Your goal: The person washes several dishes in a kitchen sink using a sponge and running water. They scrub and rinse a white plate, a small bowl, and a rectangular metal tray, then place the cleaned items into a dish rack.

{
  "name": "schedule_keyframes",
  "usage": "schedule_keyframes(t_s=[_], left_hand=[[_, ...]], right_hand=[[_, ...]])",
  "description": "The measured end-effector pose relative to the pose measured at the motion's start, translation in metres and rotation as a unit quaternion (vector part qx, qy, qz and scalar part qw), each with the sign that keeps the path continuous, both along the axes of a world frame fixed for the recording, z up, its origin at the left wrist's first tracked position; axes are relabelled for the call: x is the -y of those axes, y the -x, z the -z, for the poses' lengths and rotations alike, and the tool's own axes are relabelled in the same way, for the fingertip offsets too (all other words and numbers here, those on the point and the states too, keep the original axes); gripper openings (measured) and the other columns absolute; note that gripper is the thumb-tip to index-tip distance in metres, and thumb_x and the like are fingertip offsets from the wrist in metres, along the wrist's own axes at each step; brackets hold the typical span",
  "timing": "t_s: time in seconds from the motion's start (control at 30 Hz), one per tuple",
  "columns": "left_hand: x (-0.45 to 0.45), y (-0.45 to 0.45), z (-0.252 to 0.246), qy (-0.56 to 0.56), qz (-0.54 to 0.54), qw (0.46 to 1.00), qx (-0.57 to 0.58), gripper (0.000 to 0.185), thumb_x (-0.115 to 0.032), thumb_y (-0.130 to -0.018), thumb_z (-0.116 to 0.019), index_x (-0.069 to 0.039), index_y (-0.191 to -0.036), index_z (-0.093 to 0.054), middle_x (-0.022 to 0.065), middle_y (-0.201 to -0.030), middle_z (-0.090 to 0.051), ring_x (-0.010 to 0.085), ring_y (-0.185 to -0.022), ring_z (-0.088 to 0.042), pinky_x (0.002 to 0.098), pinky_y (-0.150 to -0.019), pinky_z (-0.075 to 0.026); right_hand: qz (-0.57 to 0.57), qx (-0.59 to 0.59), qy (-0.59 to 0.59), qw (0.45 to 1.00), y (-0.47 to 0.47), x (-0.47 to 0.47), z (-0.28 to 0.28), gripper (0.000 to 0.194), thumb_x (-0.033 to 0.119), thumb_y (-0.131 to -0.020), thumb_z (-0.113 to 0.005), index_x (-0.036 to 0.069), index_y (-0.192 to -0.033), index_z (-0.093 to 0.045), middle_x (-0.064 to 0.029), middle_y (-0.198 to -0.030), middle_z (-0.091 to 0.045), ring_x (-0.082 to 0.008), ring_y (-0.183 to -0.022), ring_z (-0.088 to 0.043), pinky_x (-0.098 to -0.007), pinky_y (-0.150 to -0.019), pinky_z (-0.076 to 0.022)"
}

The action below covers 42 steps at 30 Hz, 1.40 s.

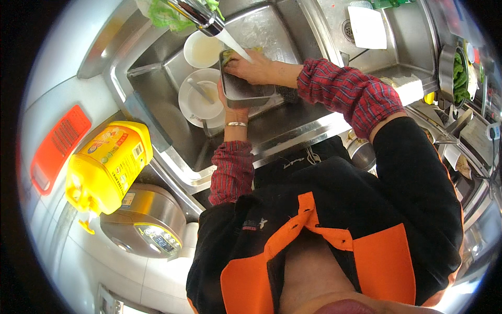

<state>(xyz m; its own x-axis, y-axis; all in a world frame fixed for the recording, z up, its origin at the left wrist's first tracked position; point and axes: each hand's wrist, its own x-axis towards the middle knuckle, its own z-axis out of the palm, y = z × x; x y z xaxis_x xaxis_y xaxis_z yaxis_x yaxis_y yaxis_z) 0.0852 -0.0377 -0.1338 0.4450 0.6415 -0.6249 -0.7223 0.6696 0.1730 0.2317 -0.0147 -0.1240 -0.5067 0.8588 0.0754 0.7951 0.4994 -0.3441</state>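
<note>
My left hand (231, 106) grips the side of a rectangular metal pan (249, 92), tilted inside a stainless steel sink. A bracelet circles that wrist. Inside the pan, my right hand (253, 68) presses a yellow-green pad (226, 57), mostly covered by the fingers, against a corner. From the faucet (210, 23), a stream of water (235, 46) falls onto my right hand. Left of the pan sit a white bowl with cloudy liquid (202, 49) and stacked white dishes (188, 96) with a light-coloured spoon (200, 91) in the top one.
Leafy greens (166, 17) lie behind the faucet. On the left are a yellow detergent jug (110, 165), a red-orange cutting board (60, 151) and a rice cooker (145, 219). A second basin to the right holds a white board (367, 27). Beyond it stands a metal pot of greens (459, 74).
</note>
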Motion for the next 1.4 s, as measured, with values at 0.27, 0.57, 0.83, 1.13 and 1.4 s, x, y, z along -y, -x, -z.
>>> schedule_keyframes(t_s=[0.27, 0.57, 0.83, 1.13, 1.4], left_hand=[[-0.019, -0.009, -0.016, -0.019, 0.051, 0.998, -0.029, 0.037, -0.037, -0.092, -0.050, -0.008, -0.111, -0.062, 0.0061, -0.106, -0.066, 0.0230, -0.098, -0.062, 0.0398, -0.087, -0.050], [-0.062, -0.020, -0.014, -0.051, 0.060, 0.991, -0.108, 0.031, -0.033, -0.085, -0.062, -0.006, -0.101, -0.060, 0.0073, -0.095, -0.065, 0.0232, -0.086, -0.063, 0.0384, -0.077, -0.052], [-0.070, -0.033, -0.005, -0.090, 0.059, 0.984, -0.142, 0.031, -0.033, -0.082, -0.066, -0.011, -0.102, -0.057, 0.0044, -0.092, -0.059, 0.0216, -0.085, -0.059, 0.0355, -0.077, -0.050], [-0.042, -0.046, -0.012, -0.159, 0.047, 0.976, -0.140, 0.066, -0.018, -0.090, -0.054, -0.011, -0.148, -0.025, 0.0087, -0.132, -0.049, 0.0209, -0.115, -0.052, 0.0350, -0.095, -0.045], [-0.033, -0.042, -0.016, -0.107, 0.047, 0.980, -0.162, 0.065, -0.017, -0.088, -0.053, -0.004, -0.146, -0.027, 0.0104, -0.134, -0.049, 0.0209, -0.120, -0.050, 0.0347, -0.098, -0.043]], right_hand=[[0.165, 0.045, 0.194, 0.966, -0.010, 0.009, -0.001, 0.022, 0.021, -0.079, -0.059, 0.006, -0.094, -0.064, -0.0148, -0.085, -0.065, -0.0339, -0.079, -0.064, -0.0436, -0.066, -0.0524], [0.209, -0.141, 0.208, 0.945, -0.006, 0.014, 0.047, 0.042, 0.042, -0.093, -0.046, 0.004, -0.093, -0.065, -0.0148, -0.080, -0.066, -0.0330, -0.070, -0.065, -0.0457, -0.064, -0.0498], [0.481, -0.589, 0.524, 0.384, -0.024, -0.015, -0.020, 0.014, 0.011, -0.085, -0.056, 0.006, -0.097, -0.058, -0.0052, -0.087, -0.055, -0.0191, -0.074, -0.055, -0.0350, -0.064, -0.0505], [0.358, -0.161, -0.068, 0.917, 0.012, 0.018, -0.089, 0.035, 0.019, -0.079, -0.063, 0.015, -0.114, -0.063, -0.0111, -0.112, -0.063, -0.0333, -0.116, -0.049, -0.0421, -0.095, -0.0409], [0.280, -0.038, 0.206, 0.937, -0.006, -0.053, -0.051, 0.024, 0.022, -0.087, -0.053, 0.014, -0.106, -0.063, -0.0175, -0.101, -0.066, -0.0380, -0.092, -0.063, -0.0477, -0.072, -0.0521]])
